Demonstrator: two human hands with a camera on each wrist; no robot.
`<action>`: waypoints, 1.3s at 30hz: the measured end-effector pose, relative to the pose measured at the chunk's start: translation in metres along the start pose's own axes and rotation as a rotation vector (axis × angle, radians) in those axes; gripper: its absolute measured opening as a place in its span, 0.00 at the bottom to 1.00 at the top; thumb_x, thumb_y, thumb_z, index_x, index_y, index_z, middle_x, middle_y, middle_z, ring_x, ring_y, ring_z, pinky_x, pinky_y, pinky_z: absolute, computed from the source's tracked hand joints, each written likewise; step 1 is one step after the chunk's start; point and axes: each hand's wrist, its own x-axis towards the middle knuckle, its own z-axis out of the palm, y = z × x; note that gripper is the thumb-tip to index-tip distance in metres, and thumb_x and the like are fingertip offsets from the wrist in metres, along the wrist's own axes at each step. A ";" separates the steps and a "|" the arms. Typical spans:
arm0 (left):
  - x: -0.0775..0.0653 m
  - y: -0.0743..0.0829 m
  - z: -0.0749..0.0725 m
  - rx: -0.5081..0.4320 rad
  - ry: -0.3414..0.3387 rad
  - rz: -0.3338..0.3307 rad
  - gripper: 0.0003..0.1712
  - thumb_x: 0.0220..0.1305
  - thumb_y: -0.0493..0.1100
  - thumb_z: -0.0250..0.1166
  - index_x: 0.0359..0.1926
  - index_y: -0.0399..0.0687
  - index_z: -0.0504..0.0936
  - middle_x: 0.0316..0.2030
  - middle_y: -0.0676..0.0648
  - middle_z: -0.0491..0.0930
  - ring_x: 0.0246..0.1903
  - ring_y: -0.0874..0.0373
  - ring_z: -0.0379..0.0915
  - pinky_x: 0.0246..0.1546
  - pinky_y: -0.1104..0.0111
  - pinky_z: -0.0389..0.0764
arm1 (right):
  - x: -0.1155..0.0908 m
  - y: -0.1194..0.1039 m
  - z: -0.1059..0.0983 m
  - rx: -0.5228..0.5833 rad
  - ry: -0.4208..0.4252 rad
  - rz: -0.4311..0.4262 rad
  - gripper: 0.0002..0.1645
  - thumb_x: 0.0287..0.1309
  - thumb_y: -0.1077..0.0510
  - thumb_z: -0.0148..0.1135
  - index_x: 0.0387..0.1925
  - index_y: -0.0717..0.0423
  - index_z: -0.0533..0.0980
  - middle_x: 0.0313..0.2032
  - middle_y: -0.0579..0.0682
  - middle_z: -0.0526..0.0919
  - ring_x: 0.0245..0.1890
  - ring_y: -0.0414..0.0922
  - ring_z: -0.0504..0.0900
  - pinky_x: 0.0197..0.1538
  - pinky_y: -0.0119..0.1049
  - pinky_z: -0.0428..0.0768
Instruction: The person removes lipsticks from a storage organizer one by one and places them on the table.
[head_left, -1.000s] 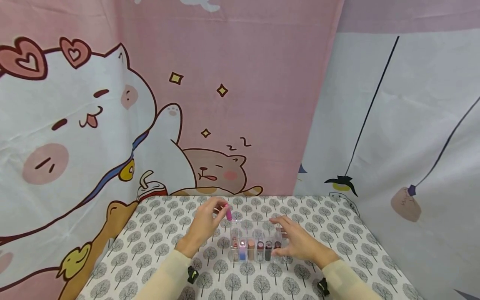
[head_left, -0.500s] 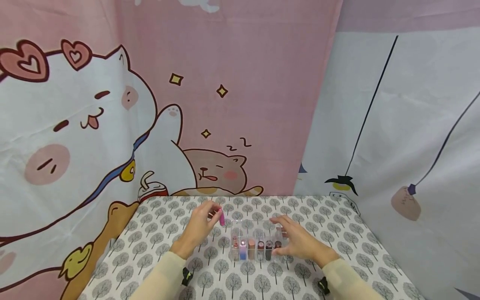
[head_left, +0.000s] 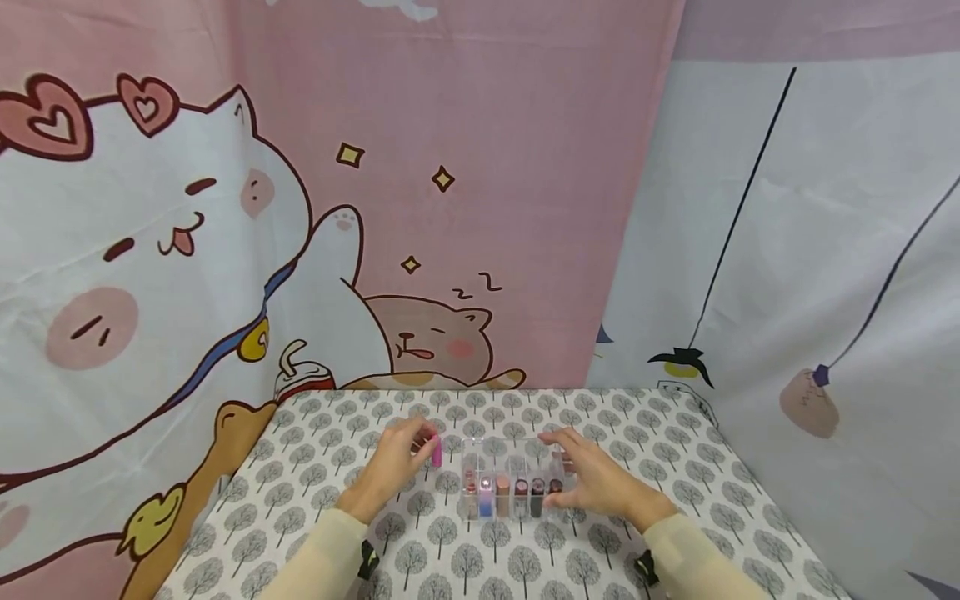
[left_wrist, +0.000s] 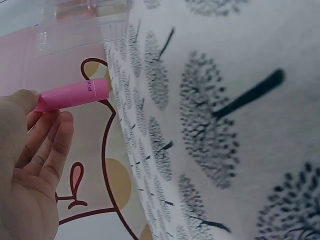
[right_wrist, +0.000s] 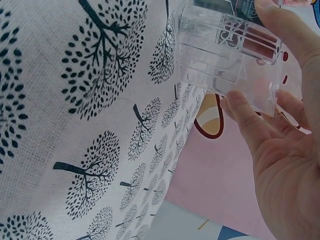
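Note:
Between thumb and fingers of my left hand (head_left: 393, 460) is a pink lip balm tube (left_wrist: 75, 95) with small dark lettering near its end. The tube points down, just above or on the cloth, left of a clear plastic lipstick organizer (head_left: 492, 457). In the head view, the organizer's front row holds several lipsticks (head_left: 502, 487) standing upright in compartments. With thumb and fingers, my right hand (head_left: 600, 483) grips the organizer's right end. A dark red tube (right_wrist: 257, 47) shows through the clear wall in the right wrist view.
A white cloth with grey tree prints (head_left: 495, 542) covers the table. Behind it hangs a pink curtain (head_left: 555, 208) with cartoon animals, and a pale curtain (head_left: 735, 208) hangs on the right.
My left hand has moved left and lower with the pink lip balm tube, away from the organizer's back left corner. My right hand has stayed on the organizer.

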 end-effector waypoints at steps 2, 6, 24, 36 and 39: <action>-0.001 -0.001 0.001 -0.001 -0.008 -0.014 0.04 0.81 0.37 0.75 0.52 0.45 0.90 0.41 0.49 0.94 0.40 0.56 0.92 0.47 0.57 0.99 | 0.001 -0.001 -0.001 0.006 0.001 -0.002 0.64 0.58 0.40 0.93 0.86 0.53 0.68 0.82 0.59 0.75 0.67 0.62 0.91 0.66 0.60 0.96; -0.003 -0.003 0.002 0.001 -0.005 -0.041 0.04 0.80 0.37 0.76 0.51 0.46 0.90 0.40 0.51 0.93 0.39 0.59 0.90 0.47 0.55 0.99 | 0.002 -0.002 -0.002 -0.004 0.004 0.002 0.64 0.57 0.40 0.93 0.86 0.53 0.68 0.82 0.58 0.75 0.67 0.61 0.90 0.67 0.62 0.95; -0.011 -0.010 0.011 0.014 -0.044 -0.079 0.04 0.79 0.37 0.77 0.49 0.49 0.90 0.40 0.52 0.92 0.41 0.60 0.90 0.49 0.65 0.98 | 0.004 0.000 -0.001 -0.005 0.005 0.005 0.65 0.55 0.38 0.93 0.86 0.52 0.68 0.82 0.57 0.76 0.68 0.61 0.90 0.68 0.63 0.94; -0.015 -0.010 0.012 0.014 -0.021 -0.038 0.12 0.76 0.36 0.79 0.56 0.41 0.90 0.46 0.47 0.94 0.44 0.52 0.93 0.50 0.57 1.00 | 0.004 -0.001 -0.001 -0.017 0.001 0.013 0.65 0.55 0.38 0.94 0.86 0.52 0.69 0.82 0.58 0.76 0.68 0.60 0.89 0.69 0.63 0.94; -0.017 -0.009 0.014 0.031 -0.014 -0.045 0.14 0.76 0.38 0.80 0.58 0.43 0.90 0.50 0.46 0.93 0.47 0.50 0.93 0.51 0.57 0.99 | 0.003 -0.001 -0.001 -0.006 -0.006 0.027 0.65 0.55 0.38 0.93 0.86 0.51 0.68 0.83 0.57 0.75 0.68 0.60 0.89 0.69 0.62 0.94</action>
